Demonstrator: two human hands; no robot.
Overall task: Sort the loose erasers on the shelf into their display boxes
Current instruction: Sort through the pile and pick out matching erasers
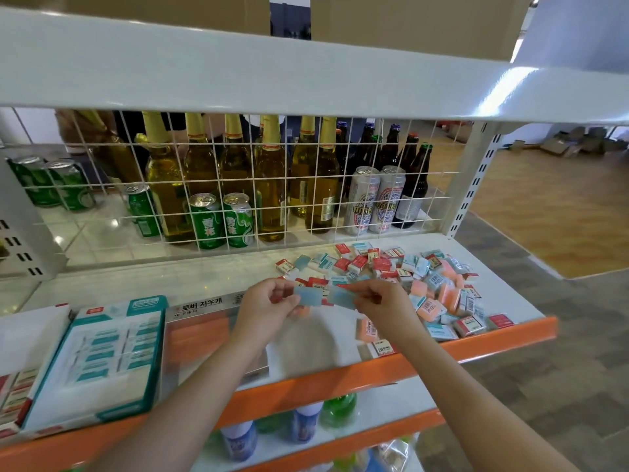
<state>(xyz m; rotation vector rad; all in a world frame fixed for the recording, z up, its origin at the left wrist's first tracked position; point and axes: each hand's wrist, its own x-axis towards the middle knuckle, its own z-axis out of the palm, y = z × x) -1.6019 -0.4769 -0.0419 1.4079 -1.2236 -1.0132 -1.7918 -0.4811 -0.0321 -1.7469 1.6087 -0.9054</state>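
Note:
Several loose erasers (pixel 401 277) in red, teal and orange wrappers lie heaped on the right half of the white shelf (pixel 204 277). My left hand (pixel 269 301) pinches a teal eraser (pixel 309 296) above the shelf. My right hand (pixel 381 303) pinches a second teal eraser (pixel 342 298) right beside it, and the two erasers nearly touch. Three display boxes stand along the shelf's front: an orange-lined box (pixel 204 338) under my left forearm, a teal box (pixel 109 359) partly filled with teal erasers, and a red-and-white box (pixel 20 369) at the far left.
A white wire grid (pixel 238 185) backs the shelf, with beer bottles and cans behind it. The orange front rail (pixel 493 338) edges the shelf. An upper shelf (pixel 306 80) overhangs. Spray bottles (pixel 238 441) stand on the shelf below. Floor lies to the right.

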